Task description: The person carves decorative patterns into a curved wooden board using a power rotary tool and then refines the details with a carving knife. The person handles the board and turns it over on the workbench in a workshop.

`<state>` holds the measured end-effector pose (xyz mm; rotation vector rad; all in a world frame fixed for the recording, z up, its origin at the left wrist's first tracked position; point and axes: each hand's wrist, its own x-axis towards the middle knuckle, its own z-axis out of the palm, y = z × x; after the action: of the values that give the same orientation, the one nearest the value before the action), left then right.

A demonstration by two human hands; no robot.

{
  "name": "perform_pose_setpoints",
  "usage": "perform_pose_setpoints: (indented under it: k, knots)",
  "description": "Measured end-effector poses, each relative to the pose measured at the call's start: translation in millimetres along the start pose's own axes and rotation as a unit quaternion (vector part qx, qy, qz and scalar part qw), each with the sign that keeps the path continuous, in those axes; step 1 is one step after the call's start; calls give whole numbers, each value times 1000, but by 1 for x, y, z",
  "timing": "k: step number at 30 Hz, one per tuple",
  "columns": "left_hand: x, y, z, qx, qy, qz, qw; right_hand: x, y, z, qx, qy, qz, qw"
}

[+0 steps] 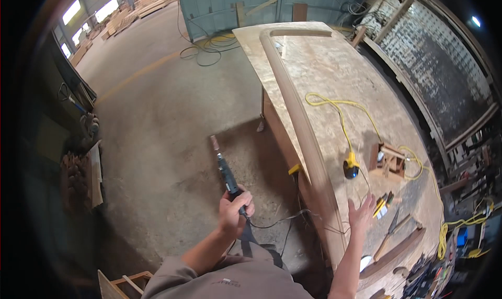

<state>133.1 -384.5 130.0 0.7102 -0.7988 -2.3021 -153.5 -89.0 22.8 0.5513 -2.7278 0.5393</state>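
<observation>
Two bare hands showed: the left hand (236, 209) clenched a slim black rotary tool (228, 177), its pinkish-brown cylindrical tip (215, 142) out over the floor at twelve o'clock; the right hand (361, 214), at three o'clock, was spread and grasped nothing, though whether it touched anything I couldn't tell. At the left hand's one o'clock, a long curved brown wooden rail (296, 111) lay along a pale plywood table (355, 79). The thin black cord (280, 223) drooped toward the rail; a snag there could have jerked the tool. Had the tip been spinning, which was unclear, a careless swing could have gouged the wood. At the right hand's one o'clock, a small reddish-brown wooden box (374, 157) contained wooden pieces, too small to identify.
</observation>
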Motion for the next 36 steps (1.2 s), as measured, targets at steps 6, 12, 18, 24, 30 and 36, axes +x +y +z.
perform_pose_setpoints:
  k: [6, 12, 18, 24, 30, 36]
  knots:
    - [66, 51, -21, -45, 53, -15, 997, 108, -53, 53, -87, -124, 76, 986]
    - [144, 108, -36, 1, 40, -50, 998, 148, -51, 87, -159, -169, 146, 962]
    - [232, 145, -47, -4, 23, -80, 997, 152, -65, 84, -177, -134, 219, 950]
    - [341, 169, -41, 11, 55, -72, 996, 228, -150, 100, -108, -97, 174, 974]
    - [467, 195, -29, 26, 69, -52, 996, 352, -255, 173, -32, -69, 198, 977]
    - [576, 232, -12, 56, 79, -35, 995, 459, -266, 292, -33, -5, 213, 977]
